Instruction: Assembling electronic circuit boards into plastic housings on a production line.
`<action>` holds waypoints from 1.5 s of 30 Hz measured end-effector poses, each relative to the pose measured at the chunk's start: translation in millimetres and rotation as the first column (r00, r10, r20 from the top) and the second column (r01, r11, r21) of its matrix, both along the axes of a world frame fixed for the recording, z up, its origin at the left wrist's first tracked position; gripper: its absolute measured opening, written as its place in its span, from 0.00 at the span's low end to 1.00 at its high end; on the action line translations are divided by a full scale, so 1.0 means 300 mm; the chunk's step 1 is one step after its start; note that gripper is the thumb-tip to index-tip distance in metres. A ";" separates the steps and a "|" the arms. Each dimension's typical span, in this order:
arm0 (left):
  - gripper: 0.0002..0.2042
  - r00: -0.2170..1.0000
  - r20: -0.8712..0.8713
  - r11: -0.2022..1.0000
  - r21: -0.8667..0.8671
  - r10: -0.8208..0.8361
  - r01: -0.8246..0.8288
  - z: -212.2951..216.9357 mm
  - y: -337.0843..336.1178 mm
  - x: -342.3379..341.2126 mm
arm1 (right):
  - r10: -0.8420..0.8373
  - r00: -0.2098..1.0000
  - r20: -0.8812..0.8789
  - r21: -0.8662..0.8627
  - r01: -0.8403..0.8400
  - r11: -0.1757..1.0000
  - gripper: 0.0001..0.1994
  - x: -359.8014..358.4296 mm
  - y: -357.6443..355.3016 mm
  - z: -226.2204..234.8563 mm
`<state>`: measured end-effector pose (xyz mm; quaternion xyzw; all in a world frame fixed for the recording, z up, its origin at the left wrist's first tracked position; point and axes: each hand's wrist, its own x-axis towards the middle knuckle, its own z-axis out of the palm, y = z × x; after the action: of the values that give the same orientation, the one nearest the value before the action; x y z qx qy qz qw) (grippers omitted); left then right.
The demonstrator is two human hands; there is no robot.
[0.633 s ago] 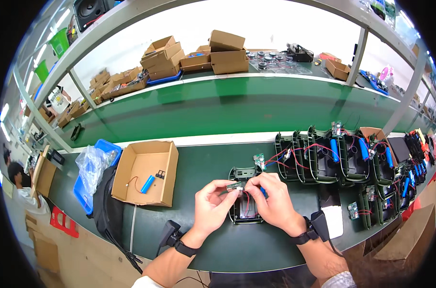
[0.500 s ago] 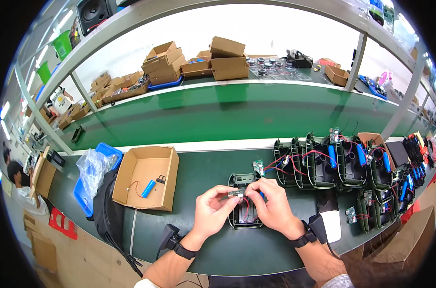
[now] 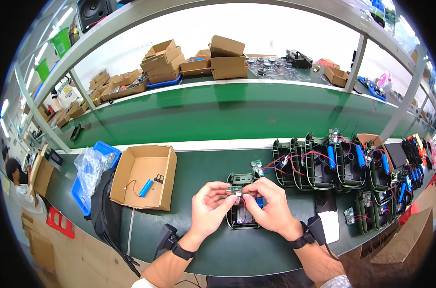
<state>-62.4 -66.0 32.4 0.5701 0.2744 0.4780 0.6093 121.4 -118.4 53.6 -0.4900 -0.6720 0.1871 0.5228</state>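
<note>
A small green circuit board [image 3: 234, 190] is pinched between the thumb and fingers of my left hand [image 3: 212, 205]. My right hand [image 3: 270, 205] has its thumb and forefinger closed at the board's right end; its fingertips partly hide what they grip there. Red wires [image 3: 243, 207] hang down from the board. Beneath both hands, a dark green plastic housing [image 3: 242, 178] lies open-side up on the bench, partly covered by my fingers. Inside it, by my right fingers, a blue cylindrical battery [image 3: 259, 202] shows in part.
On the left stand a cardboard box [image 3: 167, 185] with a blue battery [image 3: 145, 188], a blue tray [image 3: 79, 198] with clear plastic bags, and a black bag [image 3: 105, 211]. Several wired housings [image 3: 318, 168] crowd the right. A white-and-black flat object [image 3: 329, 225] lies nearby. A green conveyor [image 3: 218, 115] runs behind.
The circuit board has turned so more of its green face shows. My right fingers have shifted slightly, and more of the blue battery in the housing is visible.
</note>
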 end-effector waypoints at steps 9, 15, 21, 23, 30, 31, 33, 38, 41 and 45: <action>0.11 0.997 0.077 0.999 -0.046 -0.021 0.024 -0.021 0.002 0.002 | -0.064 0.998 0.028 -0.002 0.064 0.998 0.05 -0.003 0.005 -0.016; 0.09 0.995 0.103 1.000 0.004 0.010 -0.010 -0.038 -0.002 0.013 | -0.049 0.998 0.037 0.005 0.049 0.999 0.06 -0.001 0.013 -0.036; 0.09 0.994 0.106 0.999 -0.022 -0.031 0.033 -0.040 0.004 -0.001 | -0.053 0.993 0.106 0.025 0.051 0.998 0.06 0.008 0.010 -0.027; 0.09 0.995 0.094 0.999 -0.035 -0.037 0.041 -0.044 0.010 0.000 | -0.048 0.995 0.092 0.013 0.047 0.999 0.06 0.011 0.015 -0.032; 0.10 0.992 0.117 0.996 -0.072 -0.047 0.055 -0.042 0.003 0.001 | -0.032 0.999 0.032 -0.051 0.034 0.998 0.06 0.006 0.015 -0.041; 0.10 0.991 0.118 0.996 -0.063 -0.057 0.065 -0.040 0.006 0.000 | -0.031 0.999 0.029 -0.051 0.033 0.998 0.06 0.006 0.016 -0.041; 0.10 0.990 0.120 0.996 -0.053 -0.069 0.076 -0.043 0.009 -0.003 | -0.035 0.999 0.022 -0.055 0.037 0.998 0.06 0.000 0.016 -0.049; 0.09 0.990 0.115 0.995 -0.060 -0.076 0.083 -0.073 0.016 -0.001 | -0.031 0.999 0.030 -0.095 0.034 0.995 0.07 0.003 0.014 -0.059; 0.08 0.995 0.092 0.997 -0.066 -0.034 0.040 -0.053 0.012 0.011 | 0.007 0.994 0.106 -0.088 0.003 0.996 0.08 0.009 0.018 -0.048; 0.08 0.992 0.108 0.995 -0.057 -0.071 0.078 -0.039 0.014 0.008 | -0.006 0.992 0.128 0.007 0.005 1.000 0.08 0.026 0.020 -0.008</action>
<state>-60.0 -61.8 20.8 0.5348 0.2346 0.4758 0.6577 129.2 -112.4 51.1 -0.5011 -0.7036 0.1515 0.4806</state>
